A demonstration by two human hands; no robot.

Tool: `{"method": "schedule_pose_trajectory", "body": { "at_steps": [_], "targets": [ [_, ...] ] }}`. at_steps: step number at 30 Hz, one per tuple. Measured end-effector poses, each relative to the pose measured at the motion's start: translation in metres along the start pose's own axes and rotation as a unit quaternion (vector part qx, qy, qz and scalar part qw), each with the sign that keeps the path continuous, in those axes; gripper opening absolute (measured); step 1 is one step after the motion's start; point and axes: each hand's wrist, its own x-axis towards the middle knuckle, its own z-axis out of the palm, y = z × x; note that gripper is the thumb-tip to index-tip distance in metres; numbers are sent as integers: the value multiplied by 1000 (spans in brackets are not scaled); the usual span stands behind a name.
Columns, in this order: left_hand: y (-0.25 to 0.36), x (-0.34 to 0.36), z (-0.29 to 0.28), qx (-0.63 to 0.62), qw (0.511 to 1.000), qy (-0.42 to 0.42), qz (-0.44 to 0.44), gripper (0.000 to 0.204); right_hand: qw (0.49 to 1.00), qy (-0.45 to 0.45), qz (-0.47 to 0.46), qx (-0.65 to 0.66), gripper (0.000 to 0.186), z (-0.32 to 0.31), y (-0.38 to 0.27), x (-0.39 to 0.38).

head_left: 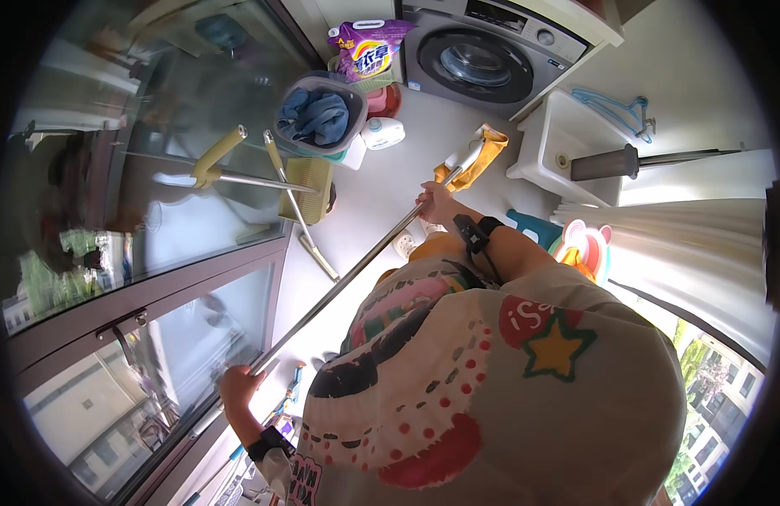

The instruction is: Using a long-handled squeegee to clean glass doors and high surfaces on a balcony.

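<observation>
My left hand (242, 388) grips a long metal pole (339, 287) at the lower left, beside the glass door. Further up the same pole, my right hand (434, 198) is closed around it near the middle of the view. At the far end is a mop head with a yellow cloth (483, 156), low over or on the grey floor (381, 177); which, I cannot tell. A green dustpan (310, 190) and a long broom handle (299, 202) stand left of my right hand.
A washing machine (474, 59), detergent bag (369, 46), laundry basket (318, 118) and white bottle (381, 133) are at the back. On the right are a white sink (546, 139) and a teal container (533, 228). Glass door panels (153, 253) run along the left.
</observation>
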Motion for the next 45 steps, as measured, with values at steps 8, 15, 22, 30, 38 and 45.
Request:
{"method": "schedule_pose_trajectory", "body": {
  "at_steps": [8, 15, 22, 30, 38, 45],
  "targets": [
    [167, 11, 13, 163, 952, 218, 140, 22, 988, 39, -94, 113, 23, 7, -16, 29],
    [327, 79, 51, 100, 937, 219, 252, 31, 996, 29, -62, 49, 17, -3, -16, 59],
    [395, 146, 55, 91, 919, 55, 379, 35, 999, 26, 20, -10, 31, -16, -19, 104],
    [441, 149, 28, 177, 899, 8, 400, 26, 976, 166, 109, 90, 12, -21, -32, 188],
    [354, 83, -48, 228, 941, 19, 248, 21, 998, 1, 18, 65, 14, -24, -14, 142],
    [249, 25, -78, 28, 985, 1, 170, 31, 996, 34, 27, 81, 8, -10, -21, 113]
  ]
}}
